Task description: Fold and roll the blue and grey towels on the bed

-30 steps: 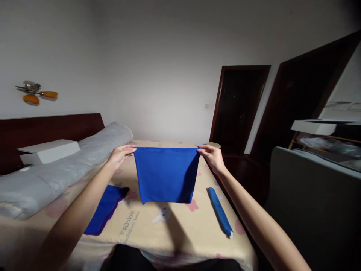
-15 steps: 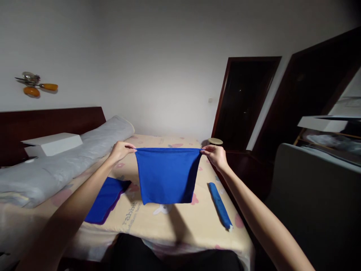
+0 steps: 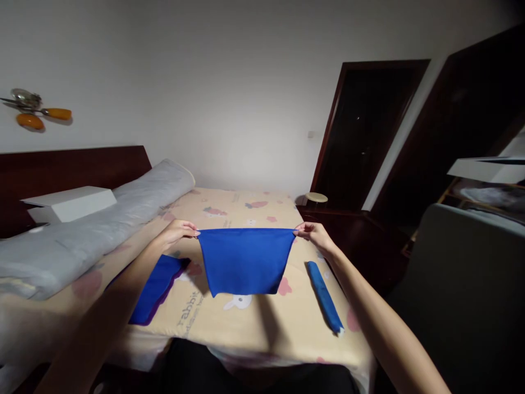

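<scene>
A blue cloth [image 3: 245, 261] hangs stretched between my two hands above the bed [image 3: 254, 323]. My left hand [image 3: 177, 232] pinches its upper left corner and my right hand [image 3: 315, 235] pinches its upper right corner. The cloth's lower edge hangs just over the cream printed sheet. A flat folded blue cloth [image 3: 156, 286] lies on the sheet under my left forearm. A rolled blue cloth [image 3: 325, 296] lies on the sheet to the right, beneath my right forearm.
A long grey bolster [image 3: 82, 230] lies along the dark headboard at the left, with a white box [image 3: 68, 203] on it. A dark nightstand with a small round object [image 3: 316, 197] stands past the bed. A grey chair back [image 3: 463, 284] is at the right, and dark doorways are behind.
Both hands have lowered the stretched cloth toward the sheet, so it hangs shorter and nearer the bed. The view has shifted slightly.
</scene>
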The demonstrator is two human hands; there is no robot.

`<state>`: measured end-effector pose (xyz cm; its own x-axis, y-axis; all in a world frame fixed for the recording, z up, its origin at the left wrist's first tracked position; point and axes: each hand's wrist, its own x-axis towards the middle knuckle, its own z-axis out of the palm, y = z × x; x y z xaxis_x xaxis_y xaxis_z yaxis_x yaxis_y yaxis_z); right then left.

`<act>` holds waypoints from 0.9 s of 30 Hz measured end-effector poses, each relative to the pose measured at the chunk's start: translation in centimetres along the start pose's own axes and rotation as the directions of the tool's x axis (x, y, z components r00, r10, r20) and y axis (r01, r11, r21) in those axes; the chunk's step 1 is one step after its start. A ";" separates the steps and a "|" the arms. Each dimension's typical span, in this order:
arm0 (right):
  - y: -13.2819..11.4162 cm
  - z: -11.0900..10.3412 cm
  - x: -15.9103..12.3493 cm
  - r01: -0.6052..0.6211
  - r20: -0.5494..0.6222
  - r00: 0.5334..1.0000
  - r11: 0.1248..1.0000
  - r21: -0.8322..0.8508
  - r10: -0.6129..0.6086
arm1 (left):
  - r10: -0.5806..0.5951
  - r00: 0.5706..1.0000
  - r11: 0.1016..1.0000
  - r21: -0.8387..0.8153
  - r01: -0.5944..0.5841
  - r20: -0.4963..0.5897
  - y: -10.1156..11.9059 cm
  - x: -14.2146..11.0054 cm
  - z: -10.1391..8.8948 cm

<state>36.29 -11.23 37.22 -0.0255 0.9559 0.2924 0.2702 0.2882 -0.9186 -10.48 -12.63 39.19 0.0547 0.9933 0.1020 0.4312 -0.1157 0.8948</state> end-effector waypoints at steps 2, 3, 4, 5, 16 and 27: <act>0.9 0.2 0.8 -0.022 0.008 1.000 1.000 -0.001 0.022 | -0.001 1.000 0.999 0.035 0.000 0.012 -0.9 1.0 0.5; 1.4 0.4 1.2 -0.033 0.004 0.999 0.999 -0.001 0.033 | 0.003 1.000 0.999 0.053 -0.003 0.009 -1.4 1.6 0.8; 1.9 0.6 1.7 -0.046 -0.007 0.999 0.999 -0.001 0.046 | 0.009 1.000 0.997 0.070 -0.009 0.001 -1.9 2.3 1.2; 2.4 0.8 2.1 -0.060 -0.022 0.998 0.998 0.002 0.060 | 0.018 1.000 0.996 0.083 -0.017 -0.012 -2.3 3.0 1.7; 5.5 4.9 5.8 -0.034 -0.245 0.966 0.983 0.181 0.079 | 0.277 0.881 0.960 0.143 -0.239 -0.384 -5.2 9.0 6.7; 13.8 2.2 -4.0 -0.103 0.158 0.982 0.995 -0.011 0.103 | 0.265 0.955 0.895 0.334 -0.296 0.136 -13.8 -0.7 10.3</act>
<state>37.98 -10.92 22.74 -0.1496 0.9773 0.1500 0.2824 0.1876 -0.9408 -7.23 -11.79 22.26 0.2890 0.9169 0.2751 0.6702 -0.3990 0.6258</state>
